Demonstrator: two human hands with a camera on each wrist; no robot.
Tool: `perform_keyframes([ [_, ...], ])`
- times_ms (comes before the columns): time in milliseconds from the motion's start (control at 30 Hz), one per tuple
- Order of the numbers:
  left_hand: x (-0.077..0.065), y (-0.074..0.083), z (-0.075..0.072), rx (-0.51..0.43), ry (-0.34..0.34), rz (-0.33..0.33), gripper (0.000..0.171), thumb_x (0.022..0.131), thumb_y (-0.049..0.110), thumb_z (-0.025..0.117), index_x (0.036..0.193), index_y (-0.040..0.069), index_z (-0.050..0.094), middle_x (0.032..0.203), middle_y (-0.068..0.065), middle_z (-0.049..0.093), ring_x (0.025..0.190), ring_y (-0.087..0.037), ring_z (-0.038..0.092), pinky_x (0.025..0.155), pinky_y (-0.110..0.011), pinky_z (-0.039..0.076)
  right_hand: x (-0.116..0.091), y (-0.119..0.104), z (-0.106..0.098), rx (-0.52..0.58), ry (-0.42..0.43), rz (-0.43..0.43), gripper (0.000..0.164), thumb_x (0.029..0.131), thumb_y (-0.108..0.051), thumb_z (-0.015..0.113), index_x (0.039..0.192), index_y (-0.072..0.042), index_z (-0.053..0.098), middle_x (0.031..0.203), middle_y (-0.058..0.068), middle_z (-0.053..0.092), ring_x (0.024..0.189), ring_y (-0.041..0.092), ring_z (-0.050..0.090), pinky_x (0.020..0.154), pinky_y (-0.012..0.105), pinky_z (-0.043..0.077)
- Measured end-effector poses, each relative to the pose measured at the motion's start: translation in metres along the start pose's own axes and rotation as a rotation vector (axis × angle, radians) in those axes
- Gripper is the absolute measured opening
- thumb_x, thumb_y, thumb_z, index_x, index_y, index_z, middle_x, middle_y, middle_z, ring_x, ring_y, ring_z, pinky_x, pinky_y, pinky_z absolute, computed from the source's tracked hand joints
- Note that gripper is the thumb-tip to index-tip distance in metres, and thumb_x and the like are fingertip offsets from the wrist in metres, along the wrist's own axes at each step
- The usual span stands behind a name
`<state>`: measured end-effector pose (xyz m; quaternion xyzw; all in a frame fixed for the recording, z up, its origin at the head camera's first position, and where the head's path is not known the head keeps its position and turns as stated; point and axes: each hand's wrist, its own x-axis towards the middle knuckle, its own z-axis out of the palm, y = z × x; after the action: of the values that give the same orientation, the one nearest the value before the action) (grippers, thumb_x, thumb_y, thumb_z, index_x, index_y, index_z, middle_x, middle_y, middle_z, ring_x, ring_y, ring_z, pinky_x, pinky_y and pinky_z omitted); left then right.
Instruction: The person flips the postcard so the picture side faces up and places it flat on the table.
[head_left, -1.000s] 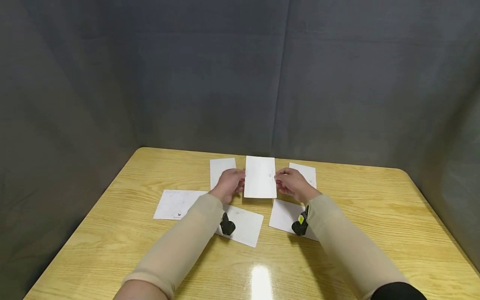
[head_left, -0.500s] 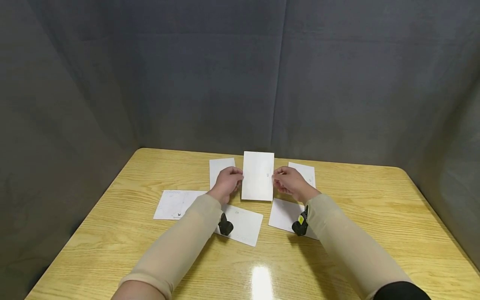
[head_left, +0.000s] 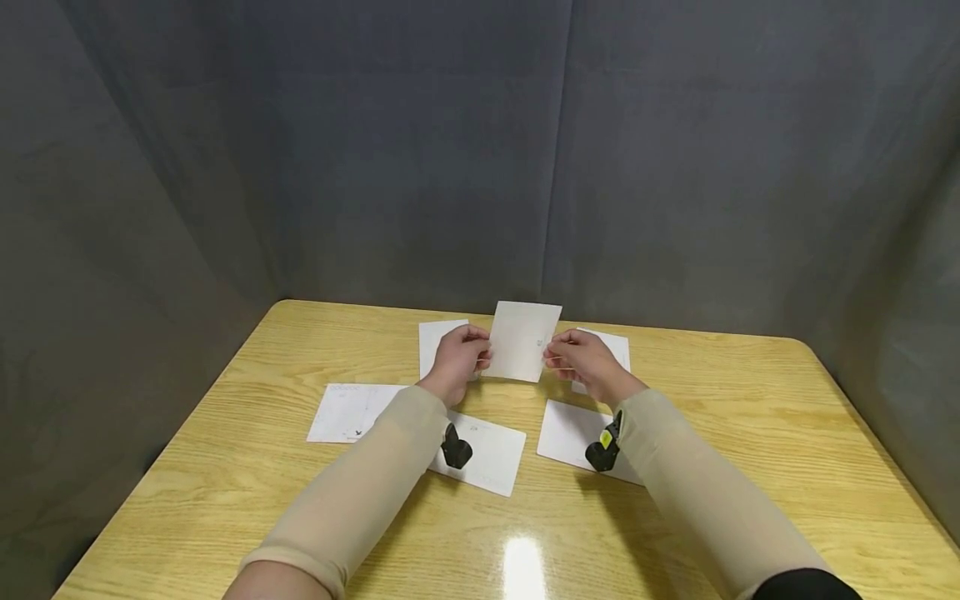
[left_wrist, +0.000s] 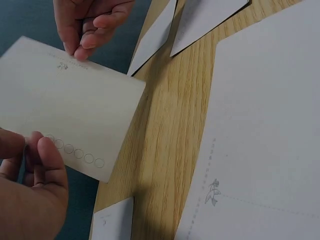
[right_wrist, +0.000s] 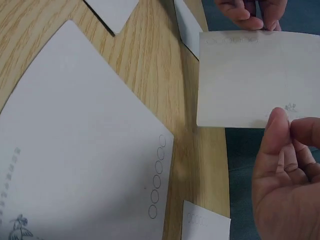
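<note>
Both hands hold a white postcard [head_left: 519, 340] up off the table near its far edge. My left hand [head_left: 457, 360] pinches its left side between thumb and fingers, and my right hand [head_left: 589, 363] pinches the right side. A row of small printed circles and a small bird-like figure show on its face in the left wrist view, where the card [left_wrist: 80, 107] stands tilted. Below the left forearm lies another postcard [head_left: 487, 454], partly covered by the sleeve. One more postcard [head_left: 572, 429] lies under the right wrist.
Further postcards lie flat on the wooden table [head_left: 720, 417]: one at the left [head_left: 352, 412], one behind the left hand [head_left: 435, 337], and one behind the right hand [head_left: 618, 346]. A dark grey curtain [head_left: 420, 167] hangs behind the table's far edge.
The held postcard first rose a little and faced me more squarely. Now it is turned askew, its top leaning right, and it looks shorter and darker. Both hands keep their hold.
</note>
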<state>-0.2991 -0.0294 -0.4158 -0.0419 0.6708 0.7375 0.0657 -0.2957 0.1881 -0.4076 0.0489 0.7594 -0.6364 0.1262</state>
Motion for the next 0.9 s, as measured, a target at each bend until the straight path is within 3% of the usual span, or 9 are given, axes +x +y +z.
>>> perform_keyframes([
  [167, 0.001, 0.001, -0.001, -0.041, 0.014, 0.005, 0.014, 0.104, -0.001, 0.052, 0.111, -0.008, 0.063, 0.095, -0.013, 0.062, 0.079, -0.013, 0.059, 0.071, -0.023, 0.052, 0.000, -0.001, -0.002, 0.057, -0.012, -0.016, 0.013, 0.107, -0.008, 0.054, 0.114, 0.002, 0.058, 0.101, 0.006, 0.067, 0.085, 0.011, 0.065, 0.085, 0.030, 0.055],
  [300, 0.001, -0.001, -0.003, -0.050, 0.008, -0.008, 0.016, 0.106, 0.001, 0.051, 0.112, -0.007, 0.064, 0.097, -0.015, 0.064, 0.078, -0.014, 0.059, 0.077, -0.030, 0.052, -0.001, 0.000, -0.003, 0.087, -0.029, -0.004, 0.021, 0.109, -0.009, 0.048, 0.119, 0.006, 0.058, 0.102, 0.007, 0.067, 0.083, 0.009, 0.065, 0.081, 0.026, 0.055],
  [467, 0.001, -0.005, -0.002, -0.040, 0.006, -0.005, 0.013, 0.103, -0.003, 0.053, 0.107, -0.006, 0.065, 0.096, -0.010, 0.063, 0.083, -0.017, 0.059, 0.081, -0.035, 0.051, -0.001, 0.003, -0.004, 0.038, -0.048, -0.009, 0.027, 0.110, -0.010, 0.045, 0.126, 0.009, 0.056, 0.114, 0.013, 0.065, 0.087, 0.010, 0.063, 0.081, 0.027, 0.053],
  [600, 0.001, -0.010, -0.001, -0.018, 0.009, 0.006, 0.013, 0.101, -0.006, 0.054, 0.106, -0.007, 0.066, 0.097, -0.009, 0.064, 0.083, -0.017, 0.057, 0.083, -0.037, 0.052, -0.002, 0.008, -0.006, 0.002, -0.051, -0.015, 0.021, 0.109, -0.007, 0.048, 0.120, 0.008, 0.058, 0.104, 0.008, 0.061, 0.082, 0.013, 0.056, 0.073, 0.026, 0.051],
  [767, 0.002, -0.018, 0.001, 0.054, 0.026, 0.043, 0.028, 0.098, -0.009, 0.055, 0.125, -0.006, 0.064, 0.111, -0.014, 0.065, 0.083, -0.014, 0.056, 0.080, -0.035, 0.052, -0.002, 0.013, -0.004, 0.022, -0.050, 0.027, 0.016, 0.105, 0.000, 0.051, 0.118, 0.008, 0.056, 0.087, 0.004, 0.058, 0.073, 0.013, 0.053, 0.066, 0.024, 0.050],
  [900, 0.001, -0.022, 0.003, 0.090, 0.081, 0.066, 0.045, 0.094, -0.010, 0.058, 0.139, -0.004, 0.057, 0.113, -0.014, 0.061, 0.080, -0.015, 0.057, 0.077, -0.034, 0.054, -0.002, 0.014, -0.001, 0.011, -0.054, 0.040, 0.024, 0.104, 0.001, 0.052, 0.125, 0.012, 0.055, 0.085, 0.006, 0.061, 0.071, 0.011, 0.057, 0.064, 0.022, 0.052],
])
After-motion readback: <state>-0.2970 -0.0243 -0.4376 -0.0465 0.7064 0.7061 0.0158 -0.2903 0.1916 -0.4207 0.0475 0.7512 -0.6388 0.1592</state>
